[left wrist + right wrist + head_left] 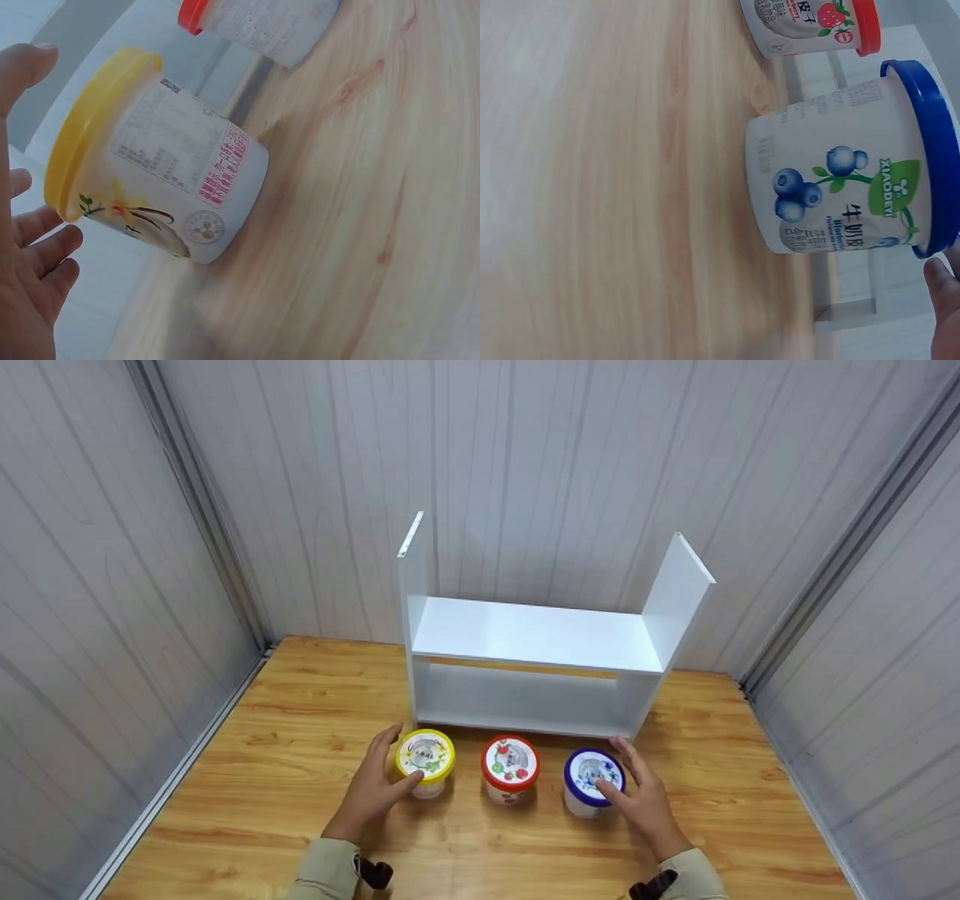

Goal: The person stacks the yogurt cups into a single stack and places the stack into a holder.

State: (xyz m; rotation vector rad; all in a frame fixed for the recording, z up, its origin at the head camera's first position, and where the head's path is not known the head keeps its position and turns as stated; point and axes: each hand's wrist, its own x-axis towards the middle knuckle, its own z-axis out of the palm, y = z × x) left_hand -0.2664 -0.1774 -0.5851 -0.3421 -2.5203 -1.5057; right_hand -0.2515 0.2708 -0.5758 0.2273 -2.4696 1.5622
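Three lidded ice cream tubs stand in a row on the wooden table. My left hand point(377, 784) is spread around the yellow-lidded tub point(425, 756), its thumb overlapping the lid's near edge in the head view. The left wrist view shows a gap between the fingers point(46, 247) and that tub's yellow lid point(90, 131). In the middle sits the red-lidded tub point(510, 765), decorated with strawberries, untouched. Around the blue-lidded blueberry tub point(594, 780) my right hand point(649, 802) is spread, thumb over the lid. A fingertip point(939, 281) shows right at its blue rim.
Right behind the tubs stands a white two-tier shelf point(536, 634) with tall side panels. Pale panelled walls point(540, 472) enclose the wooden table point(300, 735) at the back and both sides. Dark straps point(373, 873) are on both wrists.
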